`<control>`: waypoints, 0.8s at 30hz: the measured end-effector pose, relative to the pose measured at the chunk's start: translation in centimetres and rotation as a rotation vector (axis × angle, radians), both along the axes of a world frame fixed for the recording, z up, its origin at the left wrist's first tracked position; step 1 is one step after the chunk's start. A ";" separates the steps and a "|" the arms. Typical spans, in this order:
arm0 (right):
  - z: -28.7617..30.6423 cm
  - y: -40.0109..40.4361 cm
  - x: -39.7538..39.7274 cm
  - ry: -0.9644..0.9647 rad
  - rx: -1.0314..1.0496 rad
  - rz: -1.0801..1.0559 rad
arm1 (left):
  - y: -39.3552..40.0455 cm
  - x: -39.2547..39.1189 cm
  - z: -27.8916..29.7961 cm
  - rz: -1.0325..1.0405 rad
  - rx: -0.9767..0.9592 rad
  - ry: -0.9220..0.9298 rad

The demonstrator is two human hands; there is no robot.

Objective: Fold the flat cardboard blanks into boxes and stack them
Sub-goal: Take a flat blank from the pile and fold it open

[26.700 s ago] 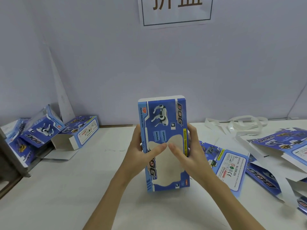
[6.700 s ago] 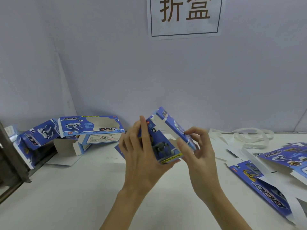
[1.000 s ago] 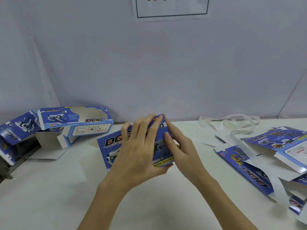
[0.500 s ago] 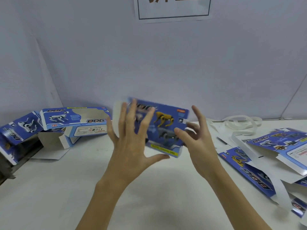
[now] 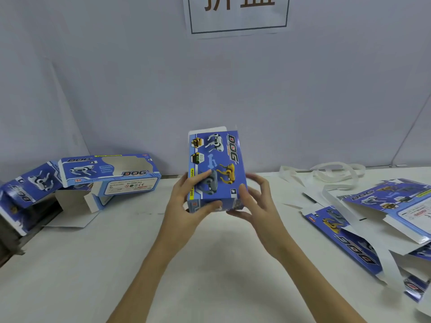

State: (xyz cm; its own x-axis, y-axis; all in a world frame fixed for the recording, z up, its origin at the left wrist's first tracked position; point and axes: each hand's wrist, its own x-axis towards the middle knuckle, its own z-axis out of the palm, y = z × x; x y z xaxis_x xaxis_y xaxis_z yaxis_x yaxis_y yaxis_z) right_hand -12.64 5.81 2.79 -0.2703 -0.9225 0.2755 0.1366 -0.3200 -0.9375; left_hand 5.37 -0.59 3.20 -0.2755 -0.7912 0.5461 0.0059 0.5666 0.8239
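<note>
Both hands are holding one blue box (image 5: 215, 169) upright, clear of the white surface (image 5: 116, 264), over its middle toward the far edge; the printed panel with the dog pictures and the "DOG" lettering is facing the camera; a white flap is showing at the box's top end. The left hand (image 5: 186, 203) is gripping the lower left edge, thumb lying across the printed face, fingers curling under the bottom corner; the right hand (image 5: 258, 201) is gripping the lower right edge, thumb on the front, fingers spread behind; the right fingertips are blurred, so how firmly they are touching is hard to tell.

At the far left corner of the surface a folded box (image 5: 109, 174) is lying on its long side, window panel facing up, one end open with white flaps hanging out; beside it, at the left edge, another box (image 5: 30, 183) is leaning tilted, partly over the edge.

Along the right edge flat blanks (image 5: 345, 238) are lying overlapped, printed sides and white undersides both showing; one raised blank (image 5: 396, 201) is resting on top of the pile. White strapping bands (image 5: 333, 173) are lying looped near the far right corner, touching the pile.

A paper sign (image 5: 235, 15) is hanging on the grey wall behind, cut off by the frame's top.
</note>
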 end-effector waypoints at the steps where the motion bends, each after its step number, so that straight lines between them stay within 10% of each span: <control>1: 0.1 0.1 -0.3 0.081 -0.046 0.037 | -0.3 0.4 0.0 -0.033 0.032 0.010; 17: -0.9 -0.2 0.4 0.074 0.022 -0.090 | -0.7 -0.2 -1.5 -0.051 0.049 -0.025; 24: -0.6 0.0 1.1 0.250 -0.202 -0.160 | -0.6 0.4 -1.2 -0.359 0.664 0.439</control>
State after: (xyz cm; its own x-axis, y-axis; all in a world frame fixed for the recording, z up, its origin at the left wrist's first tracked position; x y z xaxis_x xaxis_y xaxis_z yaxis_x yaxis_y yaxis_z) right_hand -11.52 5.86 2.24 -0.3078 -0.7943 0.5238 -0.1554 -0.5012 -0.8513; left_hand 5.74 -1.21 2.03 -0.4417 -0.8893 0.1185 0.4864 -0.1264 0.8645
